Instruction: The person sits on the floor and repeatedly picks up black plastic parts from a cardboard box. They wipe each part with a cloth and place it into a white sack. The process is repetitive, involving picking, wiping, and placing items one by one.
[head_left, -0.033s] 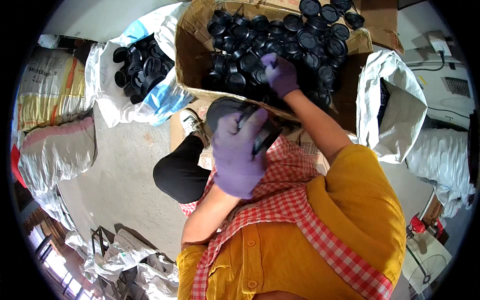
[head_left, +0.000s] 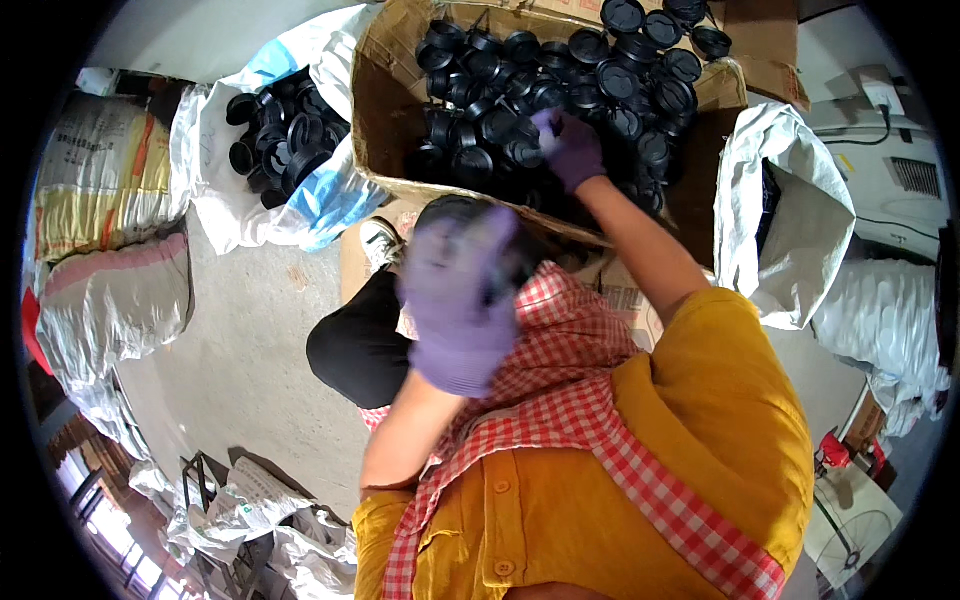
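Many round black plastic lids (head_left: pixel 616 80) fill a cardboard box (head_left: pixel 392 110) in front of me. My right hand (head_left: pixel 570 148), in a purple glove, reaches into the box from its near side. Its fingers are curled together against a black lid (head_left: pixel 522 152) among the heap. Over my lap is my left hand (head_left: pixel 460 300), in a matching glove and smeared by motion. It is closed around a dark lid (head_left: pixel 518 258), of which only the side toward the box shows; its details are blurred.
At the box's left stands a white sack (head_left: pixel 215 190) with more black lids (head_left: pixel 285 140) in it. An open white sack (head_left: pixel 740 200) stands at the right. Filled sacks (head_left: pixel 115 290) line the left side. A power adapter (head_left: pixel 880 90) with a cable is at the far right.
My left hand has shifted slightly left and toward the box, with the dark lid in it. The right hand has moved a little to the right within the box.
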